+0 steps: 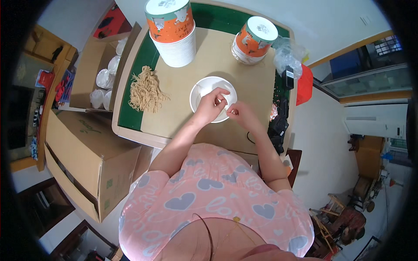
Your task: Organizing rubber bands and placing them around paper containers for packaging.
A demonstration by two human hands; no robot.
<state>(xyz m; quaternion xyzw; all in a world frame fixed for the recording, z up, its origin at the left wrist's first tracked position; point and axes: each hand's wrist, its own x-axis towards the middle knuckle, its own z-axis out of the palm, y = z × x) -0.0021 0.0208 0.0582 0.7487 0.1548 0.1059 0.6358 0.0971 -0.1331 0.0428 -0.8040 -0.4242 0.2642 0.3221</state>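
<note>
On the brown sheet (257, 87), near mid-table: bowl (206, 88), standing mouth up, between both hands and within reach of each.
Left hand (212, 105): over the mouth of the bowl, with fingers bent inward; cannot tell at this size whether gripping anything.
Right hand (241, 115): at the lower right of the rim, with thumb and forefinger drawn close together; perhaps pinching something thin, but cannot tell what, nor whether touching the bowl.
Bowl's footing: probably light, so apt to tip or skid — most of all under a push or pull at one side without steadying from the other.
Bowl's rim: possibly soft enough to crease or tear, if tugged hard at a single spot.
Strings (147, 92): in a loose tan heap, left of the bowl and well apart; likely to snarl if pulled out from the middle.
Tall stack (176, 50): near the far edge, white below and orange on top; could topple if knocked during a long reach.
Short stack (254, 39): at far right, just beside a clear bag (289, 58); steadier by height, yet easily nudged.
Black gear (278, 128): at the right edge, close to the right forearm (263, 145) — in danger of falling if caught by a swinging elbow.
</note>
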